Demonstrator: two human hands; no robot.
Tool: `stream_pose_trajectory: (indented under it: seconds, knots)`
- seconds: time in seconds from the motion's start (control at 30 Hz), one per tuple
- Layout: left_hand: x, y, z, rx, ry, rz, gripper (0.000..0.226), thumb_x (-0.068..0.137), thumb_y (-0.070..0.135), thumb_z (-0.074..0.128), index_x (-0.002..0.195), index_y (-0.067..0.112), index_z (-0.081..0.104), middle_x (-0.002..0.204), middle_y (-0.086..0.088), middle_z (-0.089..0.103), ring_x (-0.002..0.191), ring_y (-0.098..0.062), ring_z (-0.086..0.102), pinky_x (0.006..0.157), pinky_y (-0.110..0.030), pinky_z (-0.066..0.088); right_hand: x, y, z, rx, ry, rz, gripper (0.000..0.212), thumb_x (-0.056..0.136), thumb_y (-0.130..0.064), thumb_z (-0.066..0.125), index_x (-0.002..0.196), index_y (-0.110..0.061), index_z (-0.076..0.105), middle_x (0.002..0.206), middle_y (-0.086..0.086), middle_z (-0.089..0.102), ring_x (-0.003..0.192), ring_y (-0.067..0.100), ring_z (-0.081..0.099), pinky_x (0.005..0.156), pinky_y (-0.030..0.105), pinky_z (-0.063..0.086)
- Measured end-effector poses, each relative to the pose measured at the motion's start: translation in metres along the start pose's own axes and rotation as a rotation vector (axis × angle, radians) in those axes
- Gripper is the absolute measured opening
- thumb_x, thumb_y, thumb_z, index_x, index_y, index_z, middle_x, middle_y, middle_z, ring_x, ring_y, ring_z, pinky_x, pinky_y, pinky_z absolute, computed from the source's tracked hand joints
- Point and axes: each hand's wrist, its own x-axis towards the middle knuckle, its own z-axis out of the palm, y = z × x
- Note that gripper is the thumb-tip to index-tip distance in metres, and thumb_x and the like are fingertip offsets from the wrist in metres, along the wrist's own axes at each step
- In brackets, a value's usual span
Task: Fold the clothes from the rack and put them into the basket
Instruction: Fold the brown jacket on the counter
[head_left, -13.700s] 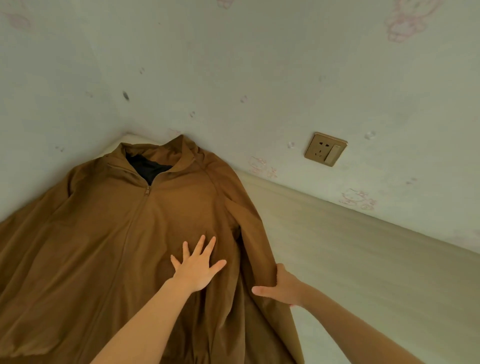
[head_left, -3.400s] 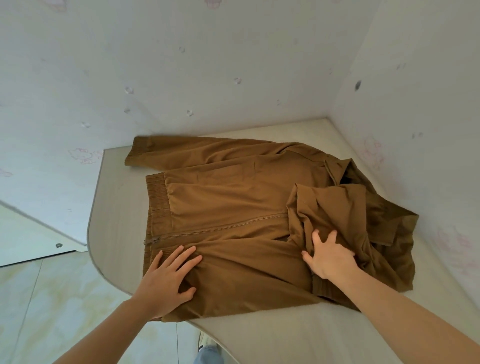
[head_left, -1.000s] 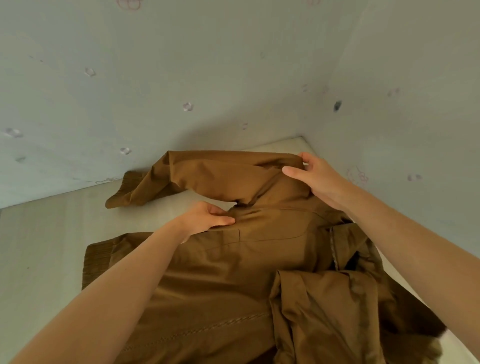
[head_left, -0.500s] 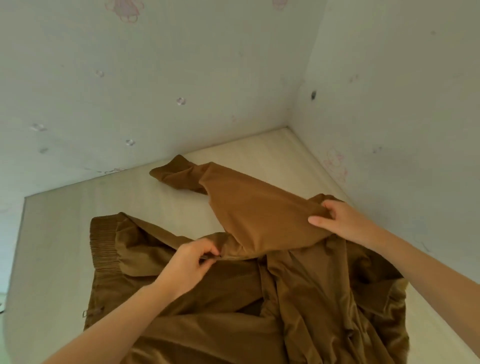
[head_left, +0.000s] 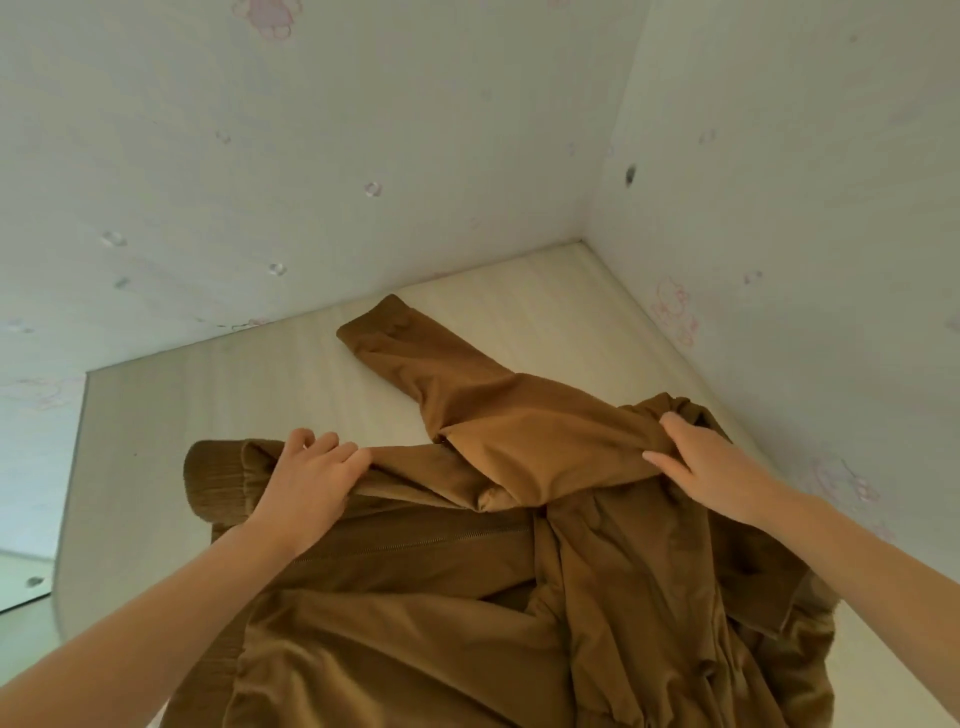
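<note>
A brown zip jacket (head_left: 467, 613) lies crumpled on a pale wooden table (head_left: 218, 405), its ribbed hem at the left. One sleeve (head_left: 441, 379) stretches away toward the far corner, cuff on the tabletop. My left hand (head_left: 306, 483) grips the folded far edge of the jacket near the hem. My right hand (head_left: 711, 467) grips the same edge at the shoulder, where the sleeve starts. No basket or rack is in view.
The table sits in a corner between two pale wallpapered walls (head_left: 363, 130). Its rounded left edge (head_left: 67, 519) drops to a tiled floor (head_left: 21, 587). Bare tabletop lies beyond the jacket, around the sleeve.
Both hands have drawn the jacket's far edge toward me, folding it over the body. The sleeve now lies straighter, pointing at the corner. My left hand has shifted left toward the hem.
</note>
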Motion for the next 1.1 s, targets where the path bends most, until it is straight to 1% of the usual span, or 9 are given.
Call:
stream_pose_trajectory:
  seconds: [0.07, 0.17, 0.33, 0.5, 0.67, 0.8, 0.87, 0.97, 1.1]
  knots:
    - [-0.017, 0.002, 0.003, 0.009, 0.068, 0.104, 0.023, 0.07, 0.002, 0.074, 0.081, 0.017, 0.061, 0.071, 0.0, 0.062, 0.063, -0.024, 0.057, 0.066, -0.038, 0.045, -0.007, -0.002, -0.007, -0.038, 0.136, -0.039, 0.033, 0.094, -0.047, 0.038, 0.107, -0.016, 0.042, 0.069, -0.004, 0.052, 0.056, 0.009, 0.053, 0.056, 0.025, 0.046]
    - [-0.041, 0.004, 0.017, 0.001, -0.04, 0.161, 0.034, 0.056, 0.007, 0.089, 0.08, 0.016, 0.068, 0.074, 0.0, 0.066, 0.064, -0.022, 0.063, 0.062, -0.035, 0.053, -0.023, -0.001, -0.004, -0.105, 0.232, -0.107, 0.048, 0.089, -0.058, 0.032, 0.109, -0.018, 0.048, 0.07, -0.009, 0.054, 0.056, 0.005, 0.053, 0.056, 0.019, 0.048]
    - [-0.063, 0.011, 0.052, -0.031, -0.314, 0.111, 0.056, 0.036, 0.019, 0.097, 0.087, 0.026, 0.075, 0.084, 0.006, 0.073, 0.074, -0.014, 0.07, 0.067, -0.029, 0.059, -0.048, -0.01, 0.038, -0.143, -0.171, -0.09, 0.082, 0.079, -0.08, 0.004, 0.126, -0.026, 0.045, 0.075, -0.016, 0.05, 0.065, 0.002, 0.053, 0.067, 0.013, 0.046]
    - [-0.053, 0.01, 0.044, -0.067, -0.521, -0.104, 0.049, 0.087, 0.017, 0.057, 0.135, 0.023, 0.052, 0.138, 0.003, 0.051, 0.128, -0.02, 0.044, 0.107, -0.032, 0.036, -0.043, -0.016, 0.068, 0.36, -0.359, 0.272, 0.08, 0.077, -0.076, 0.019, 0.13, -0.026, 0.051, 0.121, -0.01, 0.06, 0.102, 0.007, 0.06, 0.096, 0.016, 0.04]
    - [-0.004, 0.006, 0.007, -0.439, -0.888, -0.41, 0.011, 0.085, 0.03, 0.052, 0.079, 0.021, 0.055, 0.09, 0.001, 0.056, 0.092, -0.018, 0.053, 0.089, -0.033, 0.044, -0.031, -0.026, 0.044, 0.387, -0.536, 0.337, 0.073, 0.089, -0.067, 0.017, 0.129, -0.018, 0.053, 0.128, -0.002, 0.056, 0.115, 0.015, 0.054, 0.102, 0.025, 0.039]
    - [0.045, 0.006, -0.008, -0.888, -0.391, -0.831, 0.018, 0.092, 0.019, 0.055, 0.083, 0.006, 0.064, 0.07, -0.01, 0.061, 0.063, -0.019, 0.057, 0.073, -0.035, 0.052, -0.018, -0.032, 0.021, 0.105, -0.366, 0.242, 0.047, 0.09, -0.063, 0.027, 0.086, -0.023, 0.052, 0.081, -0.005, 0.056, 0.078, 0.013, 0.06, 0.065, 0.017, 0.042]
    - [0.069, 0.01, -0.007, -1.081, -0.138, -1.039, 0.017, 0.094, 0.018, 0.056, 0.095, 0.004, 0.064, 0.08, -0.012, 0.065, 0.069, -0.02, 0.064, 0.076, -0.033, 0.056, -0.016, -0.038, 0.017, -0.002, -0.19, 0.218, 0.03, 0.097, -0.052, 0.036, 0.092, -0.024, 0.047, 0.078, -0.007, 0.055, 0.07, 0.01, 0.057, 0.058, 0.017, 0.041]
    - [0.104, 0.018, 0.007, -1.419, -0.134, -1.219, 0.023, 0.093, 0.018, 0.061, 0.111, 0.005, 0.054, 0.113, -0.011, 0.061, 0.096, -0.023, 0.064, 0.088, -0.035, 0.056, -0.018, -0.051, 0.018, -0.06, -0.021, 0.175, 0.018, 0.098, -0.043, 0.042, 0.094, -0.026, 0.037, 0.079, -0.01, 0.049, 0.065, 0.006, 0.05, 0.055, 0.017, 0.037]
    - [0.135, 0.026, 0.018, -1.793, -0.232, -1.339, 0.055, 0.089, 0.018, 0.069, 0.136, 0.009, 0.043, 0.14, -0.015, 0.046, 0.124, -0.034, 0.051, 0.103, -0.045, 0.047, -0.02, -0.056, 0.038, 0.025, -0.166, 0.043, 0.012, 0.099, -0.035, 0.043, 0.094, -0.028, 0.036, 0.074, -0.01, 0.051, 0.063, 0.008, 0.051, 0.061, 0.024, 0.046]
